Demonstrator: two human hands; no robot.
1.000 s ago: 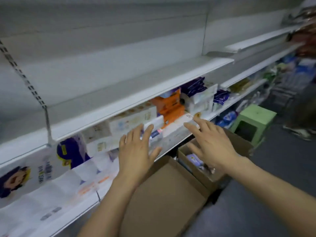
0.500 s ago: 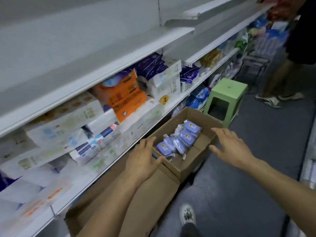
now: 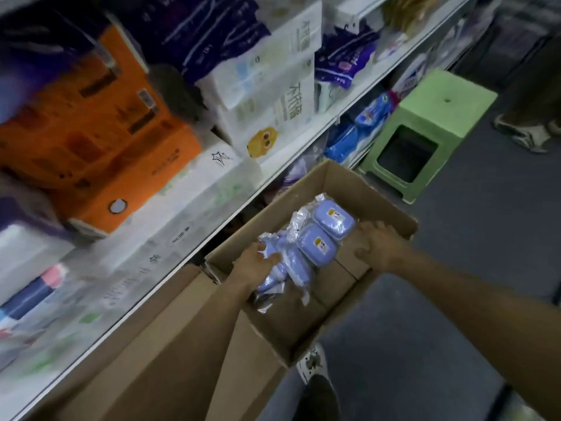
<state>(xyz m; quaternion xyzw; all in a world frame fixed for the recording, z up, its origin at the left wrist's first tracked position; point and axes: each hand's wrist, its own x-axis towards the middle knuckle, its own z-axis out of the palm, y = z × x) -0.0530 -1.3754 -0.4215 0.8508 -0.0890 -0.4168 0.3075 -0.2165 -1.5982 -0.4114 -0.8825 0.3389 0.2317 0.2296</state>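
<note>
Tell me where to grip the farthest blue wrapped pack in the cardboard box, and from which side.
I would grip the farthest blue pack across its two long sides, coming from above on the right, where the right hand is. It lies label up, its near end against the next pack, and the cardboard box is open on top.

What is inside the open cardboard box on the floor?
Inside the cardboard box lie several blue packs in clear wrap. The left hand touches the nearer ones; the right hand reaches beside the far ones. Anything under the packs is covered.
</note>
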